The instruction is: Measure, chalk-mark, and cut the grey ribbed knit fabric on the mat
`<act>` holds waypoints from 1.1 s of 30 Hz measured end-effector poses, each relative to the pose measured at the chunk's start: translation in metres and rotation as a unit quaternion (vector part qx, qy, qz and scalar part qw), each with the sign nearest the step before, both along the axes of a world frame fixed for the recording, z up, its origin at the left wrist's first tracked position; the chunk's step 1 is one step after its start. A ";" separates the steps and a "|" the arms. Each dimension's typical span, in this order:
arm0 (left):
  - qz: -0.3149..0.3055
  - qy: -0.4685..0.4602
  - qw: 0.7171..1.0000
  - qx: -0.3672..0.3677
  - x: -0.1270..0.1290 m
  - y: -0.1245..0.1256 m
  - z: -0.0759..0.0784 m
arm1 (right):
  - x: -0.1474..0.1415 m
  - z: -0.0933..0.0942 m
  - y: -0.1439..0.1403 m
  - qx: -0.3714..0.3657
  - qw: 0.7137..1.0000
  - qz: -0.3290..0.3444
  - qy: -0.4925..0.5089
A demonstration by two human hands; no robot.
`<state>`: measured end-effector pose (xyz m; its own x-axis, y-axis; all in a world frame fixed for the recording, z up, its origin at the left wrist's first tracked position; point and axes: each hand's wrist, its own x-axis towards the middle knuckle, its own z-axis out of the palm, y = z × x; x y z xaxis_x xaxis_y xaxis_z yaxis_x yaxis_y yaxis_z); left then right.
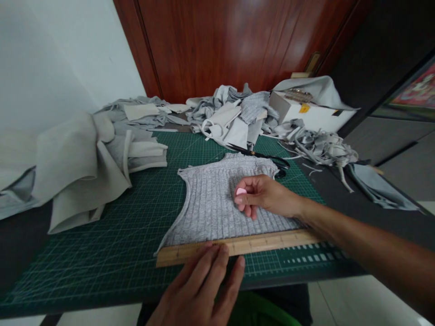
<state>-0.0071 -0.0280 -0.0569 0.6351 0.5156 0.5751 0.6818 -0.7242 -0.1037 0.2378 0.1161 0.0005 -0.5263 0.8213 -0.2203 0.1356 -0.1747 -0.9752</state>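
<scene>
A piece of grey ribbed knit fabric (pixel 207 199) lies flat on the green cutting mat (pixel 112 253). Along its near edge runs a wooden ruler (pixel 265 243). My left hand (pixel 204 285) rests with fingers stretched out, their tips on the ruler. Above the middle of the fabric, my right hand (pixel 258 194) pinches a small pink piece of tailor's chalk (pixel 241 191) between thumb and fingers. Black scissors (pixel 258 155) lie at the fabric's far right edge, partly under or beside it; I cannot tell which.
Pale cloth pieces (pixel 74 158) are heaped on the left. Grey and white fabric scraps (pixel 234 111) pile up at the back. A white box (pixel 312 111) stands at the back right, with tangled fabric strips (pixel 319 145) before it. Folded grey cloth (pixel 377 185) lies far right.
</scene>
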 end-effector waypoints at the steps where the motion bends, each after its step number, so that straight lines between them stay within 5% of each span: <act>1: -0.003 -0.002 1.000 0.001 0.000 0.000 -0.001 | 0.001 -0.003 0.004 -0.011 1.000 0.009 0.003; 9: -0.029 -0.005 1.000 -0.008 -0.003 0.001 -0.005 | 0.008 -0.005 0.009 -0.023 0.999 0.045 0.015; 33: -0.023 0.009 0.999 -0.021 -0.010 -0.007 -0.006 | 0.002 -0.014 -0.007 0.028 1.000 -0.005 0.005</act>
